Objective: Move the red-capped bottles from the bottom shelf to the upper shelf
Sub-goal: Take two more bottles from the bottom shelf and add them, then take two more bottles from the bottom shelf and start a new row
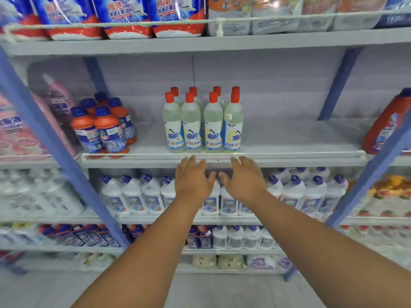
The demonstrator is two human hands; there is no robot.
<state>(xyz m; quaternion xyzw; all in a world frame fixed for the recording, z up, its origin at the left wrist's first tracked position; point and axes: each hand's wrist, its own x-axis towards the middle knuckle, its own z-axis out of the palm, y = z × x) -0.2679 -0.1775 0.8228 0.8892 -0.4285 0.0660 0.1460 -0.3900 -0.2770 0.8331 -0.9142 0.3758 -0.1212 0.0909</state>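
Note:
Several clear red-capped bottles [202,121] with white and blue labels stand in two rows at the middle of a grey shelf [289,141], behind its white front rail [289,154]. My left hand [193,178] and my right hand [243,180] are just below that rail, side by side, palms down. Both hold nothing and their fingers are spread. The fingertips reach up to the shelf's front edge, directly under the bottles. They do not touch any bottle.
Orange bottles with blue caps [104,127] stand left on the same shelf, a big red jug [384,127] at the right. White purple-capped bottles [133,196] fill the shelf below. Blue-and-red bags [124,16] sit on the top shelf. Blue uprights [51,138] frame the bay.

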